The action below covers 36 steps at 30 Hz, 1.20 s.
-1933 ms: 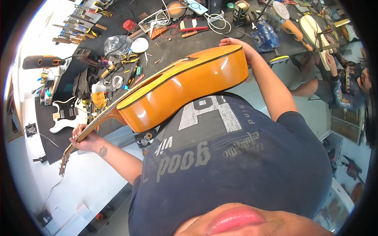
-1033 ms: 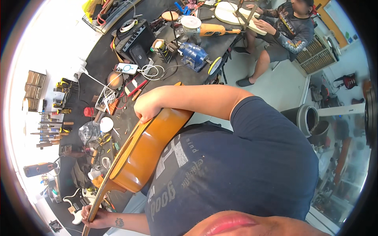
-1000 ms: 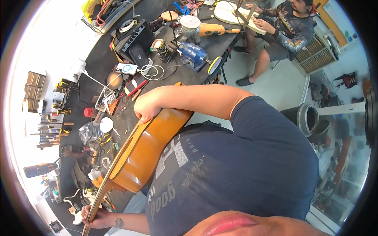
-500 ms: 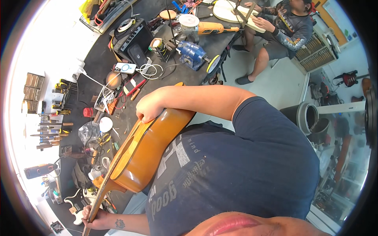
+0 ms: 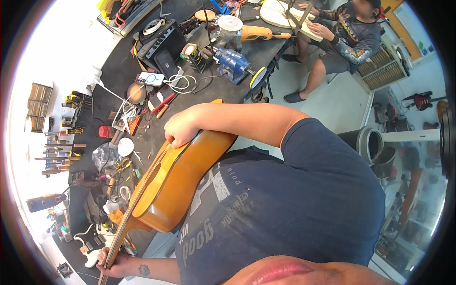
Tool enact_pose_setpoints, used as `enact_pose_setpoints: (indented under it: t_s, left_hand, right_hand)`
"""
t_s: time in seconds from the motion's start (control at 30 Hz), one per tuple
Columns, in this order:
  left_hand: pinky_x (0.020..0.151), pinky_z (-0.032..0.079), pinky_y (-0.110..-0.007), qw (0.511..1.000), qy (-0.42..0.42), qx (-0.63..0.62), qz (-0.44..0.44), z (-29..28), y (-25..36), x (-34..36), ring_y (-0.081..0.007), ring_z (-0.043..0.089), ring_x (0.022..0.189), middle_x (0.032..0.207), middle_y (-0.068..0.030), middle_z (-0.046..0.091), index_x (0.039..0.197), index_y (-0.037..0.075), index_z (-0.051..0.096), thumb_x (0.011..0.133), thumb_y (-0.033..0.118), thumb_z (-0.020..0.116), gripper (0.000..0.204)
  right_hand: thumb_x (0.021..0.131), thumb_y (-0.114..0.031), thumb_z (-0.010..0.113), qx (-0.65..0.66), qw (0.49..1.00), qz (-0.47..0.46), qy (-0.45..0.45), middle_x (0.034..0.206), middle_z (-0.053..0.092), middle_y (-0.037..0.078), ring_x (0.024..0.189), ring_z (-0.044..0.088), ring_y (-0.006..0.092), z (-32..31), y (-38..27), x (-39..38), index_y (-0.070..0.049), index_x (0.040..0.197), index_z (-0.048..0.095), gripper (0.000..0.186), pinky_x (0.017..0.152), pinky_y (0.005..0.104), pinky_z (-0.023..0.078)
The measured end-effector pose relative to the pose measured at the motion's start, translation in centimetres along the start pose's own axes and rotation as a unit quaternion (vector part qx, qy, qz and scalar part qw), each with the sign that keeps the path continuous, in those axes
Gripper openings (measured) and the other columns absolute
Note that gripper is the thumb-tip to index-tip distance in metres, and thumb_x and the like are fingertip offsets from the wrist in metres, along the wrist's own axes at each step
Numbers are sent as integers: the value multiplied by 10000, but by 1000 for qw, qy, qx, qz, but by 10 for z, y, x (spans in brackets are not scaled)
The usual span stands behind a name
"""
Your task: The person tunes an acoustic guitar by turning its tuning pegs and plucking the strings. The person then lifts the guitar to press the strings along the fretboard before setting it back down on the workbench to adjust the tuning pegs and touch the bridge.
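Fingers of my left hand [image 5: 113,262] are wrapped around the guitar neck [image 5: 124,229] at the lower left, clenched on it just off the near edge of the counter [image 5: 118,80]. From there I see the neck slant up into the orange guitar body [image 5: 183,183], which lies tilted against my dark shirt [image 5: 294,209], its side facing the camera. My right hand [image 5: 183,130] rests on the upper edge of the body, fingers curled over the rim and touching the top; I read them as gripping the edge lightly. Beyond the guitar the dark counter carries a white phone [image 5: 150,79], a coiled white cable [image 5: 183,84] and a blue vise [image 5: 232,64] near its far right corner. Farther right, a seated person [image 5: 344,38] has both hands on a pale guitar body [image 5: 280,14].
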<state>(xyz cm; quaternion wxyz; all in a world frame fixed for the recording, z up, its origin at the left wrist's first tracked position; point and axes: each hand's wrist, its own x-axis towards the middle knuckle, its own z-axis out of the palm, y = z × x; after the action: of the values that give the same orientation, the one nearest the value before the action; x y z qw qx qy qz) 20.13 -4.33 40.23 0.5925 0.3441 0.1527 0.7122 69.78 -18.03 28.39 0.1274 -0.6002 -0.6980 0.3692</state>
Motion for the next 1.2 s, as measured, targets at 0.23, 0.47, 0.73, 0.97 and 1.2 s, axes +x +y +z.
enact_pose_setpoints:
  t_s: [0.23, 0.47, 0.73, 0.97, 1.2]
  left_hand:
    - [719, 444, -287, 968, -134, -202, -58, 4, -6, -4, -144, 523, 757, 778, -11, 505, 773, 93, 538, 614, 109, 876, 373]
    - [748, 440, -285, 970, -184, -154, -45, 8, -11, -1, -155, 475, 810, 801, 13, 537, 829, 96, 623, 722, 340, 912, 392]
    - [755, 457, -286, 970, -185, -155, -43, 9, -16, 2, -160, 503, 798, 817, 0, 574, 801, 91, 638, 734, 397, 904, 410]
    - [760, 459, -285, 968, -185, -164, -50, 12, -15, 5, -160, 500, 798, 809, 1, 565, 802, 92, 627, 741, 388, 897, 406]
    - [764, 460, -291, 971, -173, -160, -49, 16, -16, 3, -164, 496, 805, 811, 2, 552, 785, 97, 595, 749, 363, 892, 400]
  right_hand:
    - [973, -381, 594, -33, 997, -67, -11, 1196, 655, 179, 1152, 632, 344, 2, 7, 11, -45, 1202, 733, 430, 993, 418, 506]
    - [989, -261, 621, -5, 997, -75, 23, 1137, 643, 145, 1116, 627, 317, -2, 10, -4, -16, 1237, 707, 359, 975, 392, 496]
    - [996, -214, 606, 13, 998, -56, 35, 1045, 631, 116, 1019, 627, 281, -5, 7, -5, -29, 1250, 713, 332, 902, 372, 498]
    - [997, -208, 607, 1, 997, -76, 29, 1020, 639, 121, 987, 640, 291, -9, 6, -3, -18, 1245, 719, 333, 879, 378, 506]
    - [991, -275, 585, -15, 998, -54, 12, 1057, 663, 136, 1032, 653, 330, -12, 3, -5, -45, 1219, 745, 361, 904, 411, 509]
